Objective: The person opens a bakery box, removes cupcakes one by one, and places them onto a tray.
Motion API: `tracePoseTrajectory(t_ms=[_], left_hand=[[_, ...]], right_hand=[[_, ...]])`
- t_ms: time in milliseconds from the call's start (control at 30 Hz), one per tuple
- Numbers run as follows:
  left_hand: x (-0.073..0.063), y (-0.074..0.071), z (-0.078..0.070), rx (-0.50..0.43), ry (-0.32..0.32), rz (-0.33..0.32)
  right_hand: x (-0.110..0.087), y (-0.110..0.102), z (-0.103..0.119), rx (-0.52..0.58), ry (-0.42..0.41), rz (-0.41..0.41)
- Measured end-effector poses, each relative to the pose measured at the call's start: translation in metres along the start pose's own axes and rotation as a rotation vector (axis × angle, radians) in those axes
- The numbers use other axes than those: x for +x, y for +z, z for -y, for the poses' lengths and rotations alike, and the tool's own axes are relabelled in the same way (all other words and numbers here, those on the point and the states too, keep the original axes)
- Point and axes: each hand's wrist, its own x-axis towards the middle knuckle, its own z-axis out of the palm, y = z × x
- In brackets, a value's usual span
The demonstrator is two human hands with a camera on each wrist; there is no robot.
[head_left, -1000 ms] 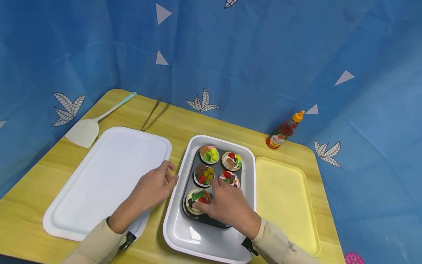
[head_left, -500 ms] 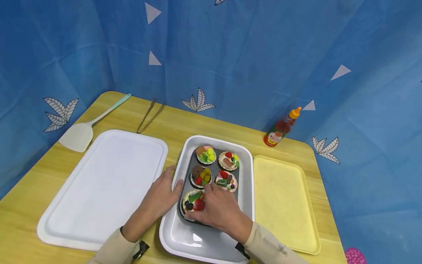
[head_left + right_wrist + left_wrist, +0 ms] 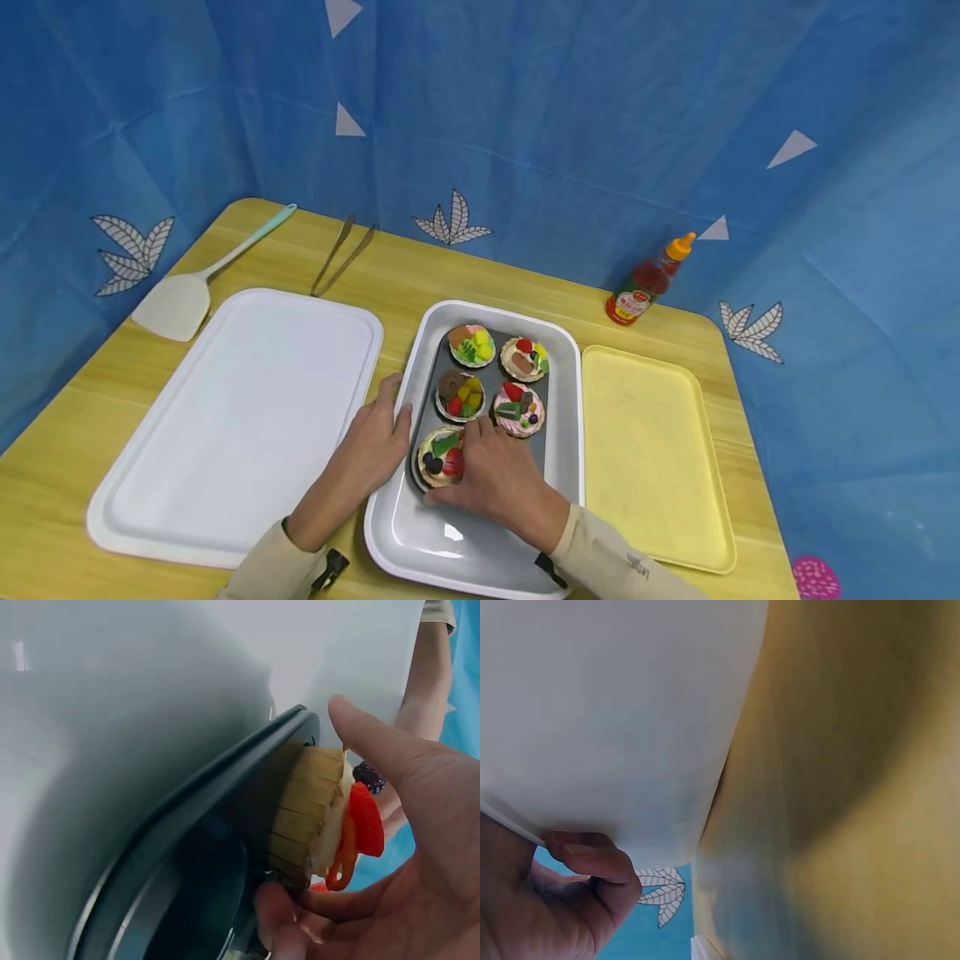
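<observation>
My left hand (image 3: 367,450) holds the left rim of a deep white tray (image 3: 442,558); the left wrist view shows thumb and fingertips at its rim (image 3: 514,829). Inside the tray lies a dark muffin tin (image 3: 491,375) with several fruit-topped tarts. My right hand (image 3: 495,471) grips the front-left tart (image 3: 437,460), which has strawberry, dark berries and a green slice. Up close, the right thumb (image 3: 375,739) lies along one side of the tart (image 3: 300,817), fingers at the other. An uncovered cup (image 3: 199,889) of the tin shows beside it; from above my right hand hides it.
A flat white tray (image 3: 247,425) lies left, a yellow tray (image 3: 652,458) right. A white turner (image 3: 176,307) and metal tongs (image 3: 337,262) lie at the back left. A red sauce bottle (image 3: 641,287) stands at the back right, near the blue curtain (image 3: 570,125).
My left hand has come from beside the deep tray onto its left rim. My right hand has settled lower round the front-left tart, uncovering the pink tart behind it.
</observation>
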Motion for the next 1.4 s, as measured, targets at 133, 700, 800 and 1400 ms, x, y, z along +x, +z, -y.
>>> tracePoseTrajectory(t_ms=[133,700,800,1400], left_hand=[[0.000,0.001,0.000,-0.003,0.011,-0.004],[-0.006,0.001,0.004,-0.030,0.002,0.010],[-0.005,0.001,0.004,-0.033,-0.009,0.025],[-0.002,-0.002,-0.001,0.043,0.022,0.064]], right_hand=[[0.002,0.003,-0.001,0.023,0.005,0.015],[0.004,0.004,0.002,0.185,-0.001,0.060],[0.005,0.002,0.001,0.216,0.015,0.085],[0.000,-0.006,-0.002,0.262,0.032,0.072]])
